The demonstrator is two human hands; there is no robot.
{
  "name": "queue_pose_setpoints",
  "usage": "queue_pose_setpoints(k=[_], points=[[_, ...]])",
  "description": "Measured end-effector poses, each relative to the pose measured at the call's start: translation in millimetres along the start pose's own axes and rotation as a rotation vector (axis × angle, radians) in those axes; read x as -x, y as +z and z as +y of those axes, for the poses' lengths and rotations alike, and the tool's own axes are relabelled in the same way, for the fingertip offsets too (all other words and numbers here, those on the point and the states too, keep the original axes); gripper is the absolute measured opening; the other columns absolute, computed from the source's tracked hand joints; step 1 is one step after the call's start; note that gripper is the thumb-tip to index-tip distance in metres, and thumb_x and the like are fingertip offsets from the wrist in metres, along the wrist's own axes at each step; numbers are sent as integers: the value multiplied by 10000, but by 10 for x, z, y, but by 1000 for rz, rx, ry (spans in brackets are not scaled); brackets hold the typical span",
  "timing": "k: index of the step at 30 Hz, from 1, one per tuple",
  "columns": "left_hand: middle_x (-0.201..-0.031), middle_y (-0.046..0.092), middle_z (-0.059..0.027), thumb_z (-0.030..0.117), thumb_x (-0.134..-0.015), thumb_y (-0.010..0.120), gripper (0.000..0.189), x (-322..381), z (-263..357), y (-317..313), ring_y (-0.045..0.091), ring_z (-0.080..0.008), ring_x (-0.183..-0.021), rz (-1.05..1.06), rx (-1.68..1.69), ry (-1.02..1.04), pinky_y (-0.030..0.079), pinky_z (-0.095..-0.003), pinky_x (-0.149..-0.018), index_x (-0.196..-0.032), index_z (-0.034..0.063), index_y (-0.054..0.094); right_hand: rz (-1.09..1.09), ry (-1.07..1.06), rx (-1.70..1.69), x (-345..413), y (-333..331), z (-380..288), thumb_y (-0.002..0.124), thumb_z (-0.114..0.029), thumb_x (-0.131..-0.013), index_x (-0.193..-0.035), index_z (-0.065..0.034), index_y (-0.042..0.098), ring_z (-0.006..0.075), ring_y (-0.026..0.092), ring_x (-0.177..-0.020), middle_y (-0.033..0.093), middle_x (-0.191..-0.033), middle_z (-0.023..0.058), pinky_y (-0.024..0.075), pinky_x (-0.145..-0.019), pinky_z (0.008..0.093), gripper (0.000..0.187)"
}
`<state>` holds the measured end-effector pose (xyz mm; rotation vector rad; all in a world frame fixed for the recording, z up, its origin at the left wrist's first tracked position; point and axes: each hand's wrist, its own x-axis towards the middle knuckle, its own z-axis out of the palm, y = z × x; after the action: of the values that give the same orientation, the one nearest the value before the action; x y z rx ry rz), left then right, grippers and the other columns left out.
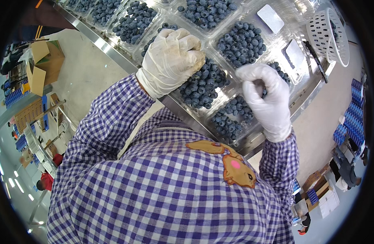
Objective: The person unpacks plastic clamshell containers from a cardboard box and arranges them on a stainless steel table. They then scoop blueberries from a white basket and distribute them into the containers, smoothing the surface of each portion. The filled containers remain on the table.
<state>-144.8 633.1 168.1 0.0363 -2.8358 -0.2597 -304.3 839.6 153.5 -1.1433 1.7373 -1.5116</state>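
Note:
My left hand (173, 62), in a stained white glove, has its fingers curled over a clear plastic tray of blueberries (205, 84). Whether berries are inside the curled fingers is hidden. Opposite it, my right hand (267, 96), also white-gloved, bends thumb and forefinger toward each other above the neighbouring trays. Its fingertips and anything between them cannot be made out. Closest to my body lies a partly filled tray with blueberries (232, 119). Beyond my hands, another tray holds a heap of blueberries (242, 42). Several more filled trays (135, 23) spread across the metal table (113, 53).
A white perforated plastic basket (315, 33) stands at the table's right edge with blueberries inside. Beside it lie a black pen (316, 61) and two white rounded rectangular pieces (270, 19). Open cardboard boxes (45, 65) are on the floor to the left; other people are far off.

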Motion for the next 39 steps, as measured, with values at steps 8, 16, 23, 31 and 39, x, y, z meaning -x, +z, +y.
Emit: queue_pose_setpoints(k=[8, 16, 23, 31, 39], points=[[-840, 684, -57, 119, -821, 770, 107, 46, -41, 73, 678, -281, -821, 65, 337, -194, 529, -382, -754, -855, 101, 670, -77, -5, -15, -205, 517, 119, 722, -15, -906, -997, -38, 686, 124, 709, -809, 751, -1147, 111, 574, -687, 260, 101], [-907, 728, -73, 94, -947, 759, 106, 100, 204, 139, 682, -148, -819, 110, 748, -554, 541, -273, -742, -1030, 33, 732, -19, -53, -115, -227, 575, 222, 734, 0, -905, -977, -15, 713, 108, 687, -827, 723, -1190, 115, 564, -743, 240, 77], [-952, 746, -38, 158, -805, 841, 154, 97, 108, 157, 697, -229, -880, 241, 76, -210, 532, -363, -789, -936, 104, 781, -36, -254, 251, -276, 507, 228, 750, 23, -852, -948, -41, 715, 148, 697, -896, 724, -1179, 99, 529, -697, 247, 121], [-929, 711, -46, 117, -873, 753, 98, 108, -36, 145, 677, -207, -832, 177, 112, -106, 547, -367, -778, -958, 81, 719, 44, -247, 295, -202, 358, 161, 735, 12, -847, -922, -67, 679, 222, 711, -990, 735, -1122, 101, 584, -846, 324, 122], [-949, 719, -56, 122, -984, 677, 113, 1363, -303, -463, 671, -189, -786, 561, 549, -527, 577, -327, -684, -1094, 109, 702, -166, -307, -219, 119, 903, -89, 622, -194, -1014, -917, -67, 652, 165, 641, -677, 657, -835, 58, 562, -587, 318, 163]])
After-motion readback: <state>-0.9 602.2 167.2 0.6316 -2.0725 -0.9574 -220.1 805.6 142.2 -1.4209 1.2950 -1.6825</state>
